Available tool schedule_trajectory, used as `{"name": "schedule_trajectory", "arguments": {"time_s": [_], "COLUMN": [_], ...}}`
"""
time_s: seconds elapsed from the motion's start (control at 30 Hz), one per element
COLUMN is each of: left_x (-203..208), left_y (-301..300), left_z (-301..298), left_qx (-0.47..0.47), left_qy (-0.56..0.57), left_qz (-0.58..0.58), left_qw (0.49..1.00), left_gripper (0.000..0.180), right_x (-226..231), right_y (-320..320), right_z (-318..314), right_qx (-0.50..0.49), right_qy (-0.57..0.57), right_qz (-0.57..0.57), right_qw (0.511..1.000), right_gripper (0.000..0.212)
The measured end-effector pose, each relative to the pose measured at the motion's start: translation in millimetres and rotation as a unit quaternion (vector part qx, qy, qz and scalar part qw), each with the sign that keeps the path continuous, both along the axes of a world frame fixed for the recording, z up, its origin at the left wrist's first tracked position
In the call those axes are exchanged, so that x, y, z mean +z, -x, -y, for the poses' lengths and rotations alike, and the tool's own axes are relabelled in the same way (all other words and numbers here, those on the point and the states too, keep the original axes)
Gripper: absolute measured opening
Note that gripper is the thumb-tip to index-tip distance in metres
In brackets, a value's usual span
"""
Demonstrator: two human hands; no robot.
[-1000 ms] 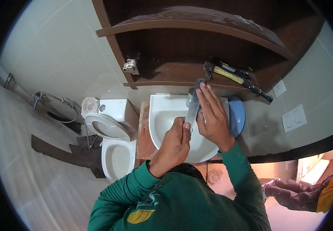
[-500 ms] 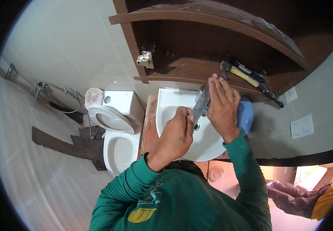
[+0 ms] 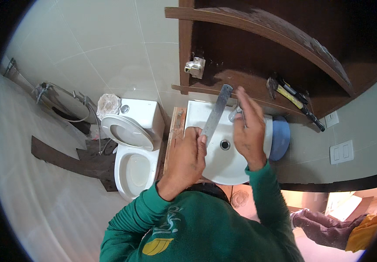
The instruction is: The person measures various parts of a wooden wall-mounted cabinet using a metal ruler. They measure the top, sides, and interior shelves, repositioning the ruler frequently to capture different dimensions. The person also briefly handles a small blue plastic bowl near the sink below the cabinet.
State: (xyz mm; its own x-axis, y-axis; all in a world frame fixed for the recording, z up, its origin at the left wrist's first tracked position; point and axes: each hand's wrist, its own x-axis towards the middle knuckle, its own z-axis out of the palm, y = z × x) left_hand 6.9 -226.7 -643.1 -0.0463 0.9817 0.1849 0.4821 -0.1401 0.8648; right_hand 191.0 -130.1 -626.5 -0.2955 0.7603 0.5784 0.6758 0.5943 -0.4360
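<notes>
A grey steel ruler (image 3: 217, 111) with a small hole at its far end slants up and away over the white sink (image 3: 200, 109). My left hand (image 3: 184, 153) is closed round the ruler's near end. My right hand (image 3: 250, 131) is held upright just right of the ruler, apart from it, fingers stretched out and slightly blurred. Partly behind those fingers is the metal faucet (image 3: 233, 114). The drain hole (image 3: 225, 144) shows in the basin between my hands.
A hammer (image 3: 293, 97) with a yellow and black handle lies on the brown wooden cabinet's lower shelf (image 3: 241, 83). A metal hinge (image 3: 195, 67) sits on its left side. The toilet (image 3: 138, 168) stands left, a blue basin (image 3: 279, 137) right. Another person's legs (image 3: 323, 225) show lower right.
My right hand has come away from the ruler, which it was touching. My left hand has shifted left with the ruler, and the view has swung slightly.
</notes>
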Motion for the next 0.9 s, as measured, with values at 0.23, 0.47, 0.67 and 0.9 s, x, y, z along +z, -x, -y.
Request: {"name": "schedule_trajectory", "arguments": {"time_s": [0.23,0.47,0.67,0.9], "left_x": [26,0,-5,-10], "left_y": [-32,-20,23,71], "left_z": [-22,-34,-23,-17], "left_qx": [-0.08,-0.071,-0.044,-0.07], "left_qy": [0.035,-0.003,-0.032,0.042], "left_qz": [0.059,0.105,0.08,0.174], "left_qw": [0.994,0.992,0.995,0.981], "left_gripper": [0.023,0.026,0.031,0.033], "right_x": [6,8,10,10], "right_y": [-32,-18,29,76], "right_z": [-20,-22,-19,-16], "right_qx": [-0.082,-0.115,-0.091,-0.08], "right_qy": [-0.046,-0.036,-0.045,-0.036], "right_qz": [0.054,0.187,0.205,0.223], "right_qw": [0.994,0.975,0.973,0.971], "right_gripper": [0.044,0.047,0.047,0.047]}}
